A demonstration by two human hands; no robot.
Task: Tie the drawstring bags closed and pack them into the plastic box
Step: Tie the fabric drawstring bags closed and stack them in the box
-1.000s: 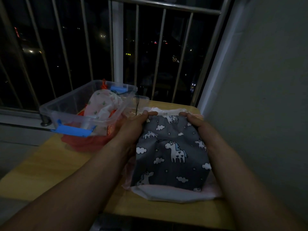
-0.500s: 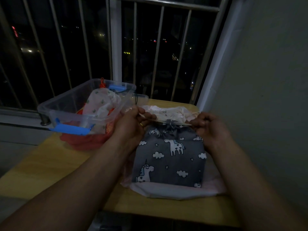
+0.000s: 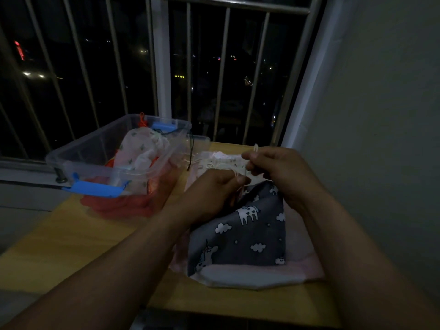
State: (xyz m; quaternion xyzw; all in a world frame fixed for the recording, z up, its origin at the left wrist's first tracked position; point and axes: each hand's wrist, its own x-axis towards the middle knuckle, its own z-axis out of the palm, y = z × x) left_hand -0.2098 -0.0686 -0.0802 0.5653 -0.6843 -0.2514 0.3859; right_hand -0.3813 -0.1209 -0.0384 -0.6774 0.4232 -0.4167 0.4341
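A grey drawstring bag printed with white unicorns and clouds lies on the wooden table, its neck gathered tight and lifted. My left hand pinches the pale drawstring at the neck. My right hand pinches the same string just above, with a loop sticking up past its fingers. The clear plastic box with blue latches stands to the left and holds a white patterned bag and a red one.
Under the grey bag lies a pale pink bag, and another light bag lies behind my hands. A red bag sits beneath the box. Window bars stand behind the table; a wall closes the right side.
The bag's mouth went from spread flat to cinched shut. Both hands came together over the neck, working the drawstring, and the bag's top lifted and tilted.
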